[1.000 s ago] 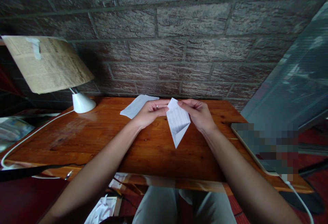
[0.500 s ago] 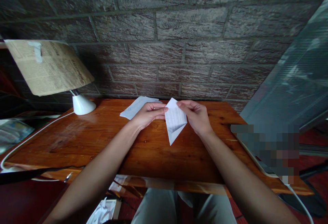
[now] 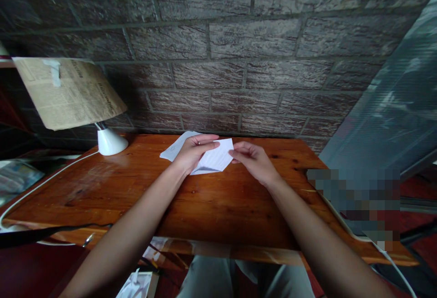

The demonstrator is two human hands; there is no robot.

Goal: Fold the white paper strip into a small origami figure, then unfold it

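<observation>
Count: two grips, both mine, both on one folded paper (image 3: 215,160). Left grip (image 3: 194,153) is clamped over its left half, fingers lying across the top; thumb is hidden under the paper. One ring (image 3: 199,143) on that grip. Right grip (image 3: 253,162) pinches the paper's right corner between its fingertips.

The folded paper sits at the far middle of the worktop (image 3: 205,207), lying nearly flat. Can't tell whether its near edge touches the wood. It has print on it, too small to read.

Papers on the worktop: two. The second is a loose sheet (image 3: 171,151) just behind the left grip, partly covered by it.

One lamp (image 3: 109,141) at the far left corner, with a newsprint shade (image 3: 70,92); the text is blurred. One white cable (image 3: 41,182) runs from it off the left edge. One dark cord (image 3: 51,230) lies along the near left edge.

Pixelated block (image 3: 355,202) at the right masks whatever lies there. More white paper (image 3: 136,284) lies below the front edge, cut off by the frame, so no count.
</observation>
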